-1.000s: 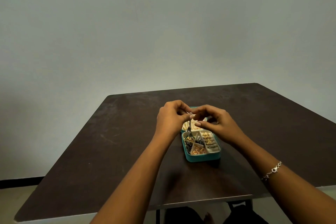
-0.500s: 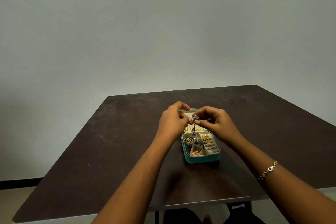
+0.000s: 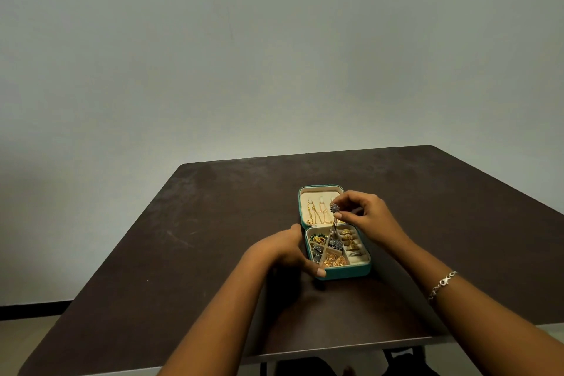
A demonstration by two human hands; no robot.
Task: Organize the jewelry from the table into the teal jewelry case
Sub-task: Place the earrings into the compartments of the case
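The teal jewelry case [image 3: 348, 274] lies open in the middle of the dark table [image 3: 213, 238], lid flat at the back. Gold chains [image 3: 317, 217] hang in the cream lid. The tray's compartments hold gold rings [image 3: 351, 243], dark stud pieces [image 3: 334, 243] and gold earrings [image 3: 335, 261]. My right hand [image 3: 369, 218] pinches a dark flower-shaped earring [image 3: 335, 208] with a thin dangling part, above the tray's back edge. My left hand [image 3: 290, 250] rests against the case's left side, thumb on its front left corner.
Bare dark tabletop surrounds the case on every side. A plain grey wall [image 3: 274, 55] stands behind the table. A silver bracelet [image 3: 442, 284] sits on my right wrist. Dark shapes show under the table's near edge.
My left hand has let go of the earring and dropped to the case's left side. My right hand alone now keeps the earring, slightly right of before.
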